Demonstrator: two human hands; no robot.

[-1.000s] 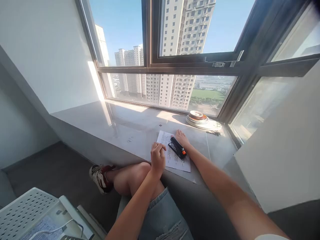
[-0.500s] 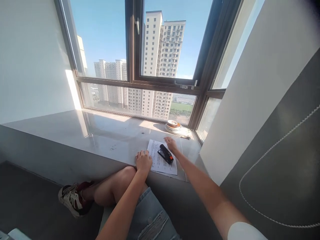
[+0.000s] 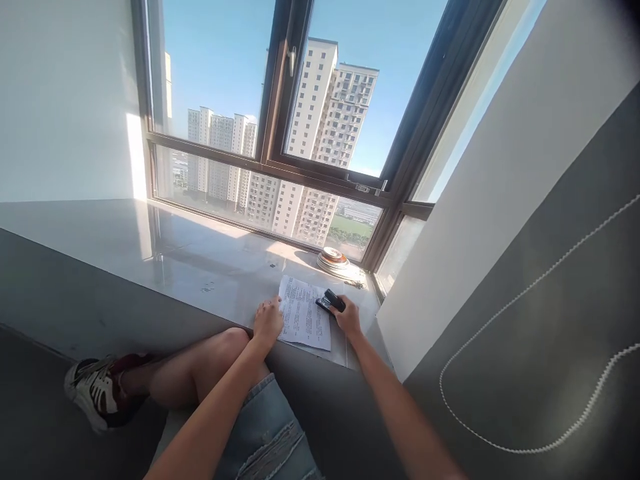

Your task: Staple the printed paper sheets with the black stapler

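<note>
Sunlit window ledge (image 3: 200, 267), towers outside. Left hand (image 3: 267, 321) loosely flat, resting on printed sheet (image 3: 303, 320) edge; right hand (image 3: 347, 319) wrapped round black stapler (image 3: 333, 301).

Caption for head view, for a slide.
At a grey stone window ledge, left hand pins a printed white paper sheet while right hand grips a black stapler at its far corner.

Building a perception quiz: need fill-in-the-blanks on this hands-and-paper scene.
1. The right hand grips a black ____.
2. The left hand rests on the ____ edge of the printed sheet.
3. The sheet lies flat on the grey ____ under the window.
Missing words: stapler; left; windowsill.
</note>
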